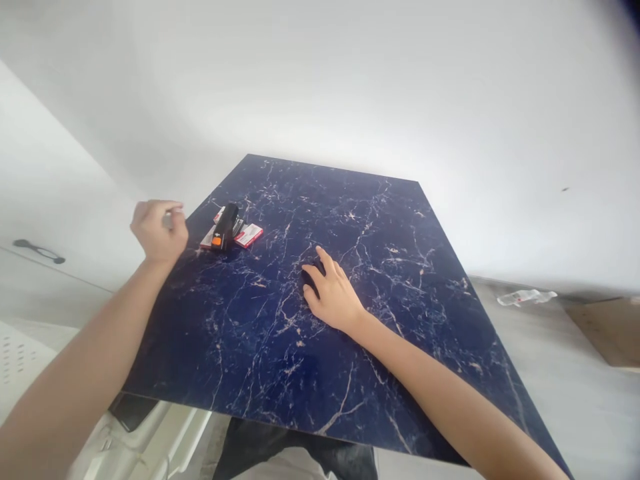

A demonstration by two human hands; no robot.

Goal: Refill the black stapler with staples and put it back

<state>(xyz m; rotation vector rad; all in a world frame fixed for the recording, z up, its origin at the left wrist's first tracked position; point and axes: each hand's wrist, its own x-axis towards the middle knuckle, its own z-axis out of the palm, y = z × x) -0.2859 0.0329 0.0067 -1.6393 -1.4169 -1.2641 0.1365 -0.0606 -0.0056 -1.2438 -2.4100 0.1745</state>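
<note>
My left hand [160,230] is raised beside the left edge of the blue marbled table [280,347], its fingers curled with a small gap and no object visible in them. Just right of it, a black object with an orange patch [225,227] lies across red-and-white small boxes [249,235]. Near the table's middle, my right hand [333,290] is palm down with its fingers spread on the surface. Dark patches show between those fingers; whether they are shadow or a black object is unclear.
Pale walls stand behind the table. On the right floor lie a clear plastic item [525,297] and a cardboard box [607,330]. A dark handle [39,251] is on the left. Below the front edge are white furniture and a dark object [133,410].
</note>
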